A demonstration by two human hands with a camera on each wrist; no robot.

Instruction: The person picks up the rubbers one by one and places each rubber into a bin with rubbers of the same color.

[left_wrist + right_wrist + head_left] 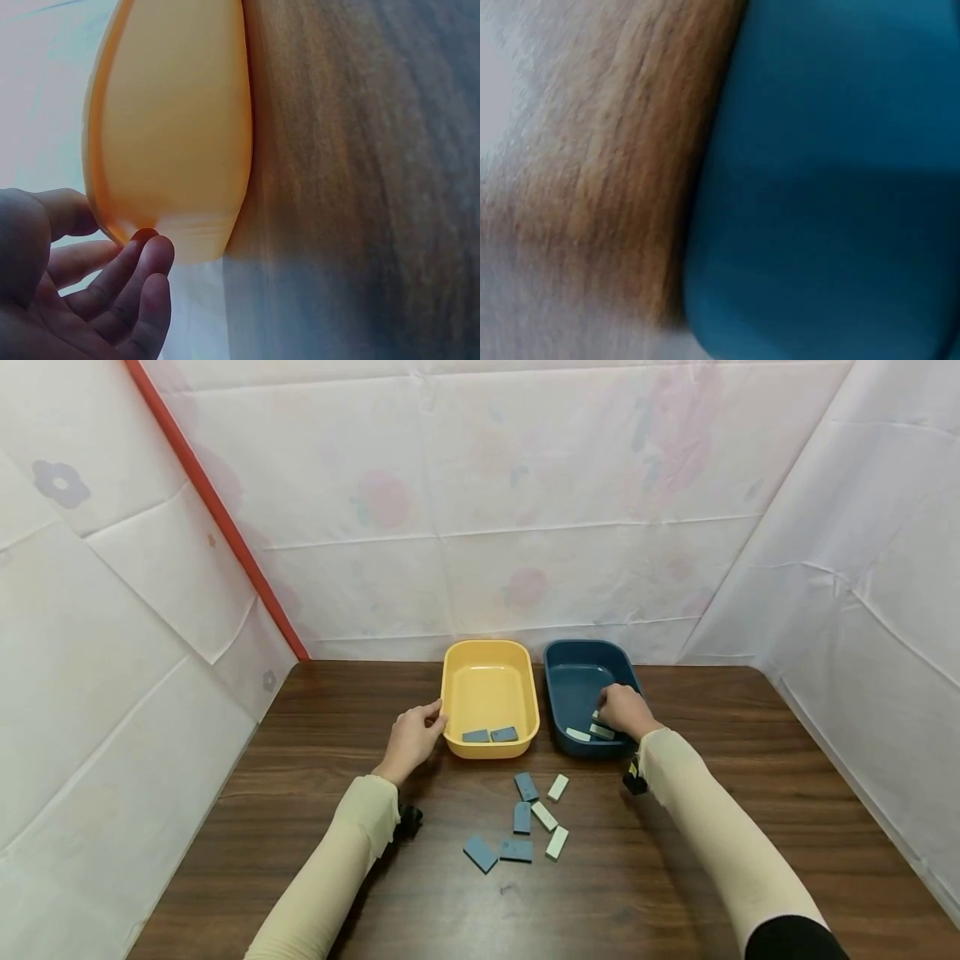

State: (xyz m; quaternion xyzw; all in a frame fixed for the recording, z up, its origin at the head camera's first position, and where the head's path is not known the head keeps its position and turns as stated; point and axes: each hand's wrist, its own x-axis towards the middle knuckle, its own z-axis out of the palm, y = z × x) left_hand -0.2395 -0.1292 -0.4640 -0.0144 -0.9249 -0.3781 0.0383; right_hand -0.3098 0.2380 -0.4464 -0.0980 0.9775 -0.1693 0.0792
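The yellow tray (pixel 489 689) is pinched at its rim by the left hand (pixel 412 739)! In the blue tray (pixel 577 681), pale blocks (pixel 602 731) are partly covered by the right hand (pixel 628 710), whose grip cannot be told.

No text, brand or number could be read in any view. Toward the right, the small black device (pixel 634 782) under the cuff of the right sleeve (pixel 723 827) bore a yellow patch (pixel 633 768), too small to tell as a label or sign. On the near part of the wooden table (pixel 600 893), a faint dark mark (pixel 508 888) formed no legible character.
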